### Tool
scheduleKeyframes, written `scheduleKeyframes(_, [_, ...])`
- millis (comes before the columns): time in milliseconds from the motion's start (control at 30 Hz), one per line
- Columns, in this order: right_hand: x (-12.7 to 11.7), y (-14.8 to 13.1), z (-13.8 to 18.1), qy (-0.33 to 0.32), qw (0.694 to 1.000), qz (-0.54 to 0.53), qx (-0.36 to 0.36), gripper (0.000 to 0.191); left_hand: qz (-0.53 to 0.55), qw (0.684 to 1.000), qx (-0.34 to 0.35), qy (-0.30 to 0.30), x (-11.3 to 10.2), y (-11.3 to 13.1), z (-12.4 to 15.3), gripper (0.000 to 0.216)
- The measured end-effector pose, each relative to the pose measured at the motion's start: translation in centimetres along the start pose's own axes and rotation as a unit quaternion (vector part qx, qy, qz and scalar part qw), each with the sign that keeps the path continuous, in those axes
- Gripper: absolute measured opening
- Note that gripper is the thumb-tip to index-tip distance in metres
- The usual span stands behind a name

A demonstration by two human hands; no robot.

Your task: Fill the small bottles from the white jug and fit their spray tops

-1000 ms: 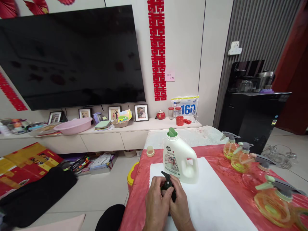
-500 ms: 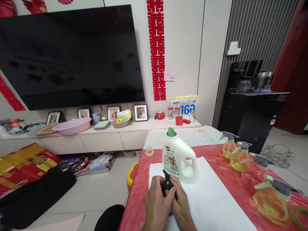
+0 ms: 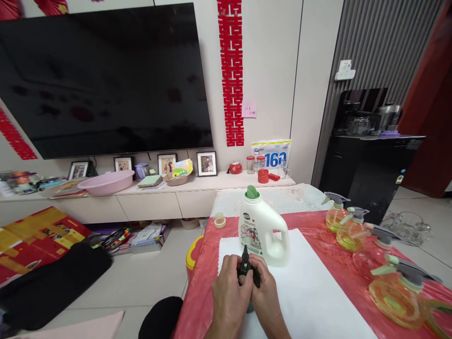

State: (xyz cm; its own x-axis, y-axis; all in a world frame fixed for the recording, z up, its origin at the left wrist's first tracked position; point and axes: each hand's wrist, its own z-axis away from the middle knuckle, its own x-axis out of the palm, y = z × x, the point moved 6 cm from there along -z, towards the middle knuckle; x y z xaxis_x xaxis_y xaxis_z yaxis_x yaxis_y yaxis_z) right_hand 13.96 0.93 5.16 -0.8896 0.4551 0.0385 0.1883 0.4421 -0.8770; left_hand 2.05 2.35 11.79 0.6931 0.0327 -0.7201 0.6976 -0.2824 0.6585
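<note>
Both of my hands are closed around a dark pump bottle [image 3: 245,266] low in the middle of the view. My left hand [image 3: 229,294] grips its collar from the left, and my right hand [image 3: 267,294] from the right, thumbs close together. The black nozzle sticks up between the fingers; most of the bottle's body is hidden behind my hands. Just beyond stands a white jug [image 3: 263,219] with a handle, its green-spouted mouth uncapped. A pale cap [image 3: 219,220] lies on the red cloth left of the jug. Under the jug and hands is a white scalloped mat [image 3: 314,292].
Several spray bottles with yellow, orange or pinkish tints, such as the nearest one [image 3: 397,299], line the right side of the red tablecloth [image 3: 201,292]. Behind the table runs a low cabinet [image 3: 148,207] holding a pink basin [image 3: 108,182], frames and jars. A black stool [image 3: 160,318] is at lower left.
The black nozzle, which leaned to the left, now points straight away from me. My hands stay on the pump bottle in nearly the same place.
</note>
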Motion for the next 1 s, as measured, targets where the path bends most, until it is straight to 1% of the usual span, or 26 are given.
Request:
scheduleKeyframes(167, [0.1, -0.8, 0.0, -0.030, 1.000, -0.001, -0.004, 0.033, -0.009, 1.000, 0.009, -0.006, 0.1, 0.2, 0.0, 0.015])
scheduleKeyframes(267, [0.1, -1.0, 0.0, -0.039, 0.999, 0.001, 0.001, 0.035, -0.008, 1.000, 0.000, -0.007, 0.0, 0.5, 0.0, 0.015])
scheduleKeyframes(433, [-0.1, -0.4, -0.1, -0.013, 1.000, 0.004, 0.002, 0.029, 0.014, 0.999, -0.042, -0.013, -0.4, 0.4, -0.3, 0.012])
scheduleKeyframes(567, [-0.2, 0.3, -0.1, 0.016, 1.000, 0.011, 0.002, 0.025, 0.017, 0.999, -0.046, -0.021, -0.4, 0.3, -0.6, 0.019])
scheduleKeyframes(700, [-0.2, 0.5, 0.0, 0.031, 0.999, 0.025, 0.006, 0.023, 0.008, 0.998, -0.058, -0.035, -0.4, 0.1, -0.8, 0.015])
scheduleKeyframes(800, [-0.1, 0.5, 0.0, 0.020, 0.999, 0.029, 0.005, 0.025, 0.012, 0.998, -0.051, -0.036, -0.3, 0.0, -0.6, 0.011])
scheduleKeyframes(933, [-0.1, 0.5, 0.3, -0.002, 1.000, 0.028, 0.002, 0.034, -0.001, 0.999, -0.031, -0.035, -0.1, 0.1, -0.4, 0.010])
scheduleKeyframes(1000, [-0.1, 0.5, 0.4, -0.012, 1.000, 0.027, 0.005, 0.034, -0.011, 0.999, -0.029, -0.038, -0.1, 0.2, -0.4, 0.009])
